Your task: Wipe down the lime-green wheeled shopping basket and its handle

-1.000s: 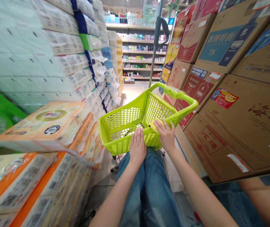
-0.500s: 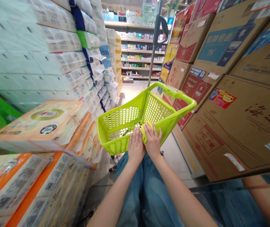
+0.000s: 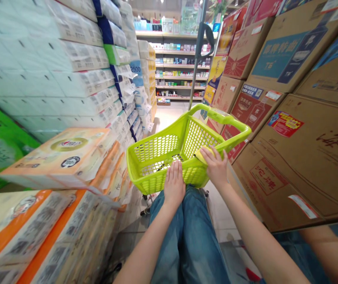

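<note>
A lime-green plastic shopping basket (image 3: 157, 146) with perforated walls and a long dark pull handle (image 3: 197, 51) stands in front of my knees. My left hand (image 3: 175, 183) holds its near rim, fingers laid together over the edge and thumb out of sight. Farther right along that same rim, my right hand (image 3: 216, 163) presses a yellow cloth (image 3: 200, 154) against the plastic. Most of the cloth is under the fingers. Through the holes in the basket's floor, dark parts show below.
Stacked tissue packs (image 3: 92, 59) rise on the left, with orange-and-white packs (image 3: 65, 146) close beside my left arm. Cardboard cartons (image 3: 299, 157) line the right. Shelves of small goods (image 3: 180, 63) stand beyond a strip of floor. My jeans-clad legs (image 3: 186, 236) are below the basket.
My right hand has slid right along the rim with the yellow cloth, away from my left hand. My left hand stays on the near rim. The whole view has shifted slightly.
</note>
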Available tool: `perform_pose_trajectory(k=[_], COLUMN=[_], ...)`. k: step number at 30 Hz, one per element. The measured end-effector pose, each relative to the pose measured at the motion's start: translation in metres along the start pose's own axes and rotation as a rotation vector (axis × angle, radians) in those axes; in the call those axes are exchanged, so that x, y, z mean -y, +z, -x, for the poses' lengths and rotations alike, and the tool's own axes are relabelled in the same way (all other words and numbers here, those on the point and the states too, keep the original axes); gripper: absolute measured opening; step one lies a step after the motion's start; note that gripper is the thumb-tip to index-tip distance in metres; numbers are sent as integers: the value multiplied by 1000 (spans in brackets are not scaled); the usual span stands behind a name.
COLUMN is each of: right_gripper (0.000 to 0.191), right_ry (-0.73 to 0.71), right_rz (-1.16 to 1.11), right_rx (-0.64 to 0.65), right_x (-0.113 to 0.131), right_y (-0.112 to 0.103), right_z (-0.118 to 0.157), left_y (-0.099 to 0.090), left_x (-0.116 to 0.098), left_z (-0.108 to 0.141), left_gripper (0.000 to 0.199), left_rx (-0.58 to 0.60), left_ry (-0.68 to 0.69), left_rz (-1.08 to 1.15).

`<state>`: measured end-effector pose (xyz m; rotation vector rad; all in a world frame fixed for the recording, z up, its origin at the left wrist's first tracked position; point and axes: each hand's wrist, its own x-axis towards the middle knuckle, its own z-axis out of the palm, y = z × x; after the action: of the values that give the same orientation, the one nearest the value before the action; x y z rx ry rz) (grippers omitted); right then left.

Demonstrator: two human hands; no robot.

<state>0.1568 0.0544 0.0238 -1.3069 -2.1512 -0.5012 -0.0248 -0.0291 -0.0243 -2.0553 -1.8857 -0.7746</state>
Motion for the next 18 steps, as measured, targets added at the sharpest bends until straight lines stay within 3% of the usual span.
perform_pose_trajectory(k=[3, 5, 8, 13, 15, 18], right_gripper=[64, 66, 71, 69, 67, 65], right_ry=[137, 205, 239, 144, 129, 83], right_rz=[20, 7, -23, -134, -157, -157], right_rx=[-48, -63, -33, 59, 66, 82], right_x=[-23, -19, 14, 81, 91, 86], right_y=[-7, -7, 1, 16, 18, 16], right_z=[-14, -17, -9, 12, 16, 17], left_y=[-1, -1, 1, 5, 5, 4], left_x=[0, -1, -2, 1, 2, 2], left_z=[0, 0, 0, 0, 0, 0], left_gripper=[89, 89, 87, 80, 76, 75], left_rx=[-4, -10, -11, -12, 1, 14], left_ry=[1, -7, -11, -9, 5, 11], left_rz=[0, 1, -4, -34, -36, -34])
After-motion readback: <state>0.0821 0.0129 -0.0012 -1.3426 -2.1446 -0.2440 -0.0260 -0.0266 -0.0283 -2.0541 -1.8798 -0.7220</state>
